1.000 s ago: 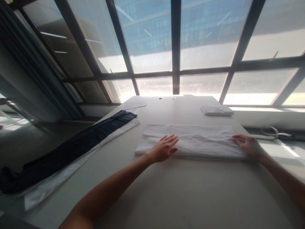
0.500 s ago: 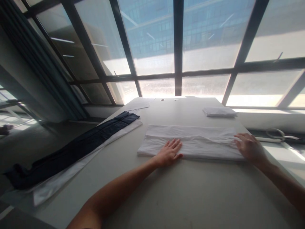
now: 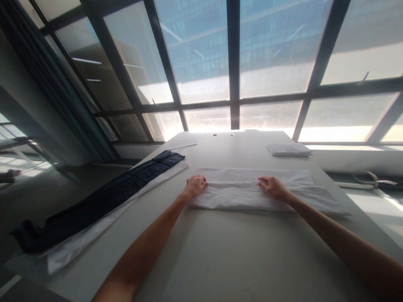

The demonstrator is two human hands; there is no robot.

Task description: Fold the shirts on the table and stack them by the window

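Observation:
A long folded white cloth point(image 3: 236, 196) lies across the middle of the pale table point(image 3: 226, 256). My left hand point(image 3: 195, 185) sits at the cloth's left end, its fingers curled around the edge. My right hand point(image 3: 273, 187) is on the cloth a little right of its middle, fingers bent and pinching the fabric. The cloth's right end point(image 3: 327, 200) lies flat, with no hand on it.
A dark navy garment point(image 3: 110, 197) stretches along the table's left edge on a white strip of fabric point(image 3: 78, 241). A small folded white cloth point(image 3: 289, 149) lies at the far right, a paper sheet point(image 3: 181, 141) at the far left. A cable point(image 3: 365, 178) rests on the windowsill.
Both hands moved left along the cloth: the left from its middle to the left end, the right from the right end toward the middle. Flat palms have become curled fingers.

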